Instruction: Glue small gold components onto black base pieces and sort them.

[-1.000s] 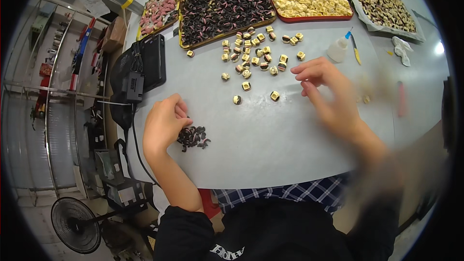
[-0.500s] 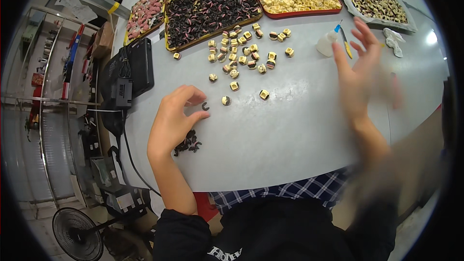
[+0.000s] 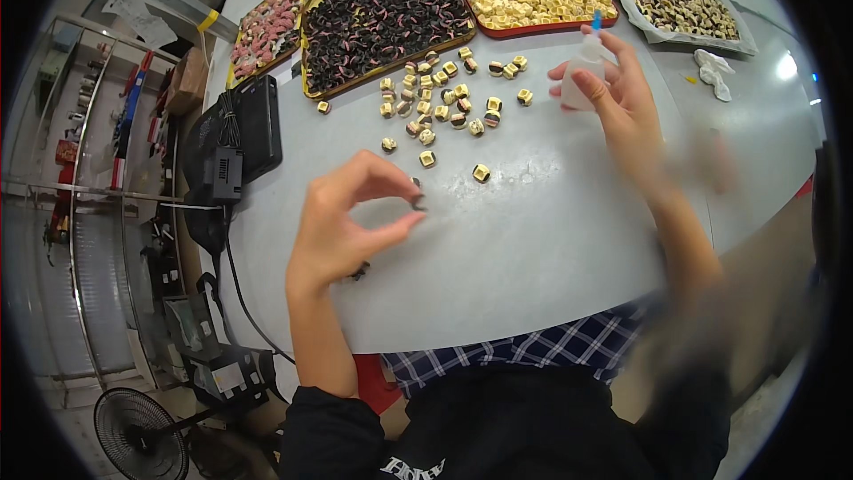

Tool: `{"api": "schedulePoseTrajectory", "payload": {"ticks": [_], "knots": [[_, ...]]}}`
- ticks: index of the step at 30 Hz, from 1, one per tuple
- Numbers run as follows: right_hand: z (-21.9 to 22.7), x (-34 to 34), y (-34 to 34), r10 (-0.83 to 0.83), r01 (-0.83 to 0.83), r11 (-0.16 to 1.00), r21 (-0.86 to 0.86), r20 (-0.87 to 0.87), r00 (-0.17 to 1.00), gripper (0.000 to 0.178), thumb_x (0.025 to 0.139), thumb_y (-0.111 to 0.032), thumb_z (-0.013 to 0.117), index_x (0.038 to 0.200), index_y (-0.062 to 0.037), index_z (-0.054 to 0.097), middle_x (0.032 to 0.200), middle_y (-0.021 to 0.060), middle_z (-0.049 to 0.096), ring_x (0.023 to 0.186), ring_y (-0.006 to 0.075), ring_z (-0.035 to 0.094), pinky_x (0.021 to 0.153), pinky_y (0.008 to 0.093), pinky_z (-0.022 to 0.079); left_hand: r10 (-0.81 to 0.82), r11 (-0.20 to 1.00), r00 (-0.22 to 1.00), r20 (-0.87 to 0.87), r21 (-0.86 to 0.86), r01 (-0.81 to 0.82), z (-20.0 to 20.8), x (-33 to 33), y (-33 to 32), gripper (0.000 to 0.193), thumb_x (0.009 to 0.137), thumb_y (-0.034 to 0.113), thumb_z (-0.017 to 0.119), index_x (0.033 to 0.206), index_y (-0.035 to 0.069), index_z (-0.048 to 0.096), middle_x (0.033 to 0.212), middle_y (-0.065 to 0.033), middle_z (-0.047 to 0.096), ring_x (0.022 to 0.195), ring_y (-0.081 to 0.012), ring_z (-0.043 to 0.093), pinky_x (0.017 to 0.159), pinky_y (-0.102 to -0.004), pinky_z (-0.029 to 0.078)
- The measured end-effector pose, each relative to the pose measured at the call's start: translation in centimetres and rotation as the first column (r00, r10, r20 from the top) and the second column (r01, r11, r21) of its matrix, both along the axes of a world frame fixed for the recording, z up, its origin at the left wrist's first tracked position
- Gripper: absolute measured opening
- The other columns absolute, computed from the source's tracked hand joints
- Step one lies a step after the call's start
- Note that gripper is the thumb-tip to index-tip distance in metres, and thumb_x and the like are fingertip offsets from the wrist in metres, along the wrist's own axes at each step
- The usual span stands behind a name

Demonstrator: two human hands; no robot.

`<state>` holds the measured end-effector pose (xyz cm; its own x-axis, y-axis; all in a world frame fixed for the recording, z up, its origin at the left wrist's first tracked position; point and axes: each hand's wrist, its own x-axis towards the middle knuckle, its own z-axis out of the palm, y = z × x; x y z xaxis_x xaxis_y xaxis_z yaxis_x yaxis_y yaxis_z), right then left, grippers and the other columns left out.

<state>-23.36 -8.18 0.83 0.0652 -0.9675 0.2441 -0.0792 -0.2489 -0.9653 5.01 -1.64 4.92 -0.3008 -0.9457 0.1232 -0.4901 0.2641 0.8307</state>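
My left hand (image 3: pixel 338 227) hovers over the near left of the table, thumb and forefinger pinching a small dark curved piece (image 3: pixel 418 204). Under its wrist, a few more dark pieces (image 3: pixel 360 271) peek out from the pile it mostly hides. Fingers of my right hand (image 3: pixel 629 107) are wrapped round a small translucent squeeze bottle (image 3: pixel 582 76) with a blue tip, held upright. Between and beyond the hands lie several small cream-and-dark blocks (image 3: pixel 481 173), most of them clustered before the trays. One block is largely covered by my left fingertips.
Along the far side stand a tray of dark and pink curved pieces (image 3: pixel 382 22), a red tray of cream pieces (image 3: pixel 533 31), a lined tray of assembled blocks (image 3: pixel 671 0) and a tray of pink pieces (image 3: pixel 267 31). A black case with a cable (image 3: pixel 258 124) sits left; a crumpled tissue (image 3: pixel 713 76) lies right.
My right hand has taken hold of the squeeze bottle and lifted it, moving left. My left hand has shifted right with the dark curved piece pinched in it.
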Motion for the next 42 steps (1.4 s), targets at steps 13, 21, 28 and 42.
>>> {"api": "schedulePoseTrajectory", "payload": {"ticks": [13, 21, 28, 42], "knots": [[2.3, 1.0, 3.0, 0.241, -0.391, 0.906, 0.161, 0.564, 0.790, 0.040, 0.084, -0.038, 0.060, 0.101, -0.0040, 0.046, 0.091, 0.0144, 0.063, 0.068, 0.0088, 0.053, 0.058, 0.0203, 0.041, -0.236, 0.960, 0.915, -0.326, 0.068, 0.272, -2.8, -4.9, 0.7, 0.050, 0.061, -0.006, 0.076, 0.076, 0.010, 0.032, 0.083, -0.0139, 0.062, 0.079, -0.0178, 0.062, 0.073, -0.0292, 0.051], [2.5, 1.6, 3.9, 0.387, -0.480, 0.855, 0.199, 0.371, 0.844, 0.027, 0.082, -0.025, 0.055, 0.095, -0.0038, 0.044, 0.072, 0.0172, 0.061, 0.056, 0.0099, 0.054, 0.040, 0.0191, 0.034, -0.250, 0.951, 0.887, -0.390, 0.072, 0.300, -3.2, -5.2, 0.8, 0.051, 0.062, -0.004, 0.077, 0.073, 0.010, 0.030, 0.084, -0.0157, 0.064, 0.078, -0.0173, 0.064, 0.070, -0.0282, 0.053], [2.9, 2.2, 4.5, 0.384, -0.455, 0.854, 0.254, 0.283, 0.879, 0.020, 0.079, -0.018, 0.050, 0.092, -0.0045, 0.042, 0.069, 0.0165, 0.061, 0.052, 0.0093, 0.053, 0.034, 0.0168, 0.029, -0.252, 0.953, 0.884, -0.394, 0.058, 0.297, -3.3, -5.2, 0.7, 0.052, 0.061, -0.004, 0.078, 0.073, 0.010, 0.029, 0.083, -0.0159, 0.064, 0.078, -0.0170, 0.064, 0.069, -0.0277, 0.054], [2.6, 2.1, 4.5, 0.424, -0.496, 0.829, 0.258, 0.289, 0.858, 0.028, 0.078, -0.023, 0.057, 0.091, -0.0040, 0.043, 0.069, 0.0170, 0.061, 0.052, 0.0100, 0.054, 0.036, 0.0171, 0.031, -0.264, 0.953, 0.898, -0.351, 0.050, 0.300, -3.3, -5.2, 0.8, 0.059, 0.053, -0.006, 0.082, 0.077, 0.011, 0.031, 0.075, -0.0137, 0.062, 0.077, -0.0192, 0.063, 0.083, -0.0397, 0.049]]}}
